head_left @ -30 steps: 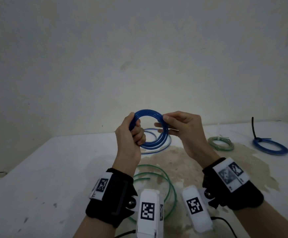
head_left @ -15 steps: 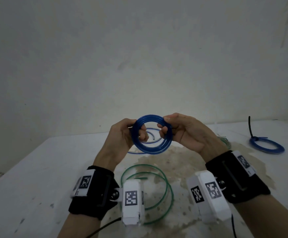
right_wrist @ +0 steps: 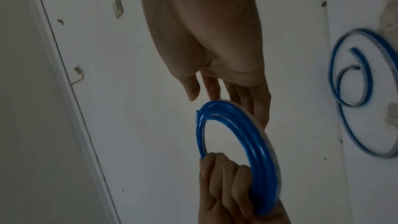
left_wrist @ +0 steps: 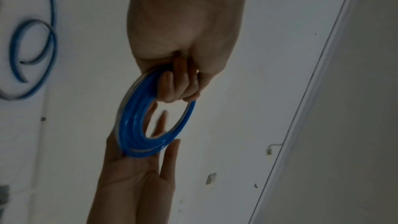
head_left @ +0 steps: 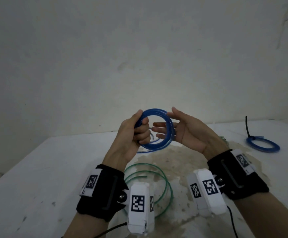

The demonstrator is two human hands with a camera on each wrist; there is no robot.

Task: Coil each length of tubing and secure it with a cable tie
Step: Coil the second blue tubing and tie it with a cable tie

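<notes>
Two hands: my left hand (head_left: 133,133) grips the blue tubing coil (head_left: 158,145), my right hand (head_left: 188,133) flat-fingered beside it; green tubing (head_left: 163,184) half-hidden below.

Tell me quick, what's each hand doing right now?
Left hand: closed, fingers curled around the blue tubing coil.
Right hand: open, fingers straight, resting against the coil's far side.

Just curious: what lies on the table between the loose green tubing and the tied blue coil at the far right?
Head view: only bare, stained white tabletop between green tubing and tied blue coil.
</notes>
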